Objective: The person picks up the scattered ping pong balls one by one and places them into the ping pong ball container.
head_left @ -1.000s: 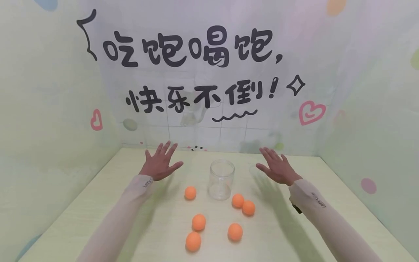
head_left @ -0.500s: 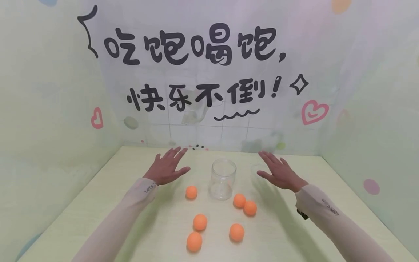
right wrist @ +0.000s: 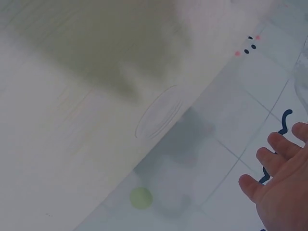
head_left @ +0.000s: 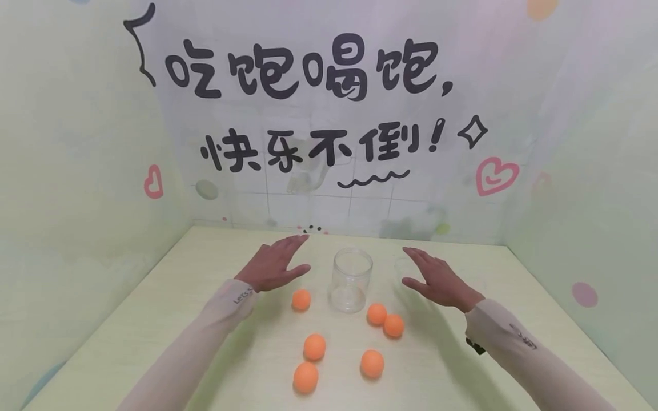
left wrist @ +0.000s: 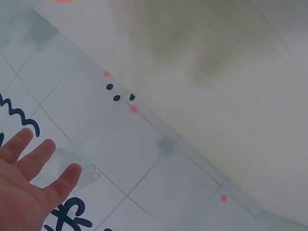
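Observation:
A clear, lidless jar [head_left: 352, 279] stands upright on the table, between my two hands. My left hand [head_left: 272, 265] hovers to its left, fingers straight and thumb apart, just beyond an orange ping-pong ball [head_left: 301, 299]. On the jar's other side, my right hand [head_left: 439, 282] is held in the air with straight fingers, palm facing inward. Neither hand holds anything. A clear round lid [right wrist: 161, 111] lies flat on the table near the wall in the right wrist view; in the head view the right hand partly hides it.
Two touching orange balls [head_left: 393, 325] lie right of the jar's base. Nearer the front are another touching pair [head_left: 305, 377] and a single ball [head_left: 372, 364]. A printed back wall [head_left: 247, 211] and side walls enclose the light wooden table [head_left: 154, 319].
My left hand has moved right, towards the jar, and both hands have turned more edge-on. The right hand has dropped slightly. The jar and balls stay in place.

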Motion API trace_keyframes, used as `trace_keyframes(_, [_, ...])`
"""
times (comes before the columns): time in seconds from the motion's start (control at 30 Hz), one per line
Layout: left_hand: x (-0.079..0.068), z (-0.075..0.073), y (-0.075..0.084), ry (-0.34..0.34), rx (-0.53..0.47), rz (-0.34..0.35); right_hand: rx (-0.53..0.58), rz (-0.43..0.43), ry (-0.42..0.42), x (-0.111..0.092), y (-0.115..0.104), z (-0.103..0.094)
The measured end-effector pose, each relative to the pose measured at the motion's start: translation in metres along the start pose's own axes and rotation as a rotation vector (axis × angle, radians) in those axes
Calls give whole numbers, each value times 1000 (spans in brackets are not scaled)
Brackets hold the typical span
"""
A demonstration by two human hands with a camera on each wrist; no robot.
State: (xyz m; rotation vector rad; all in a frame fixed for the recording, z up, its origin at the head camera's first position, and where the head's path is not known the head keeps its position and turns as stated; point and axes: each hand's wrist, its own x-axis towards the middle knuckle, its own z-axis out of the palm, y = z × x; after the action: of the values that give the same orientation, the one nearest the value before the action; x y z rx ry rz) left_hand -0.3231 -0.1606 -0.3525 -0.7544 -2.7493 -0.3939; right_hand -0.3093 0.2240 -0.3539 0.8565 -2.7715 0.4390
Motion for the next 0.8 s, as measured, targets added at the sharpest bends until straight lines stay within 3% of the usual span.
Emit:
trace_keyframes(0.13, [2,4,4,-17,-90,-17,27,11,-16,-3,0,4])
trace_keyframes(0.4, [9,11,20,-127,-308,-134,73,35,-62,-8,-8,10])
trace_keyframes(0.57, [14,18,28,-140,-491,-158,113,57,-113,-10,-13,15])
trace_keyframes(0.8, [20,27,32,-145,-632,-167,201,42,-157,-16,-24,22])
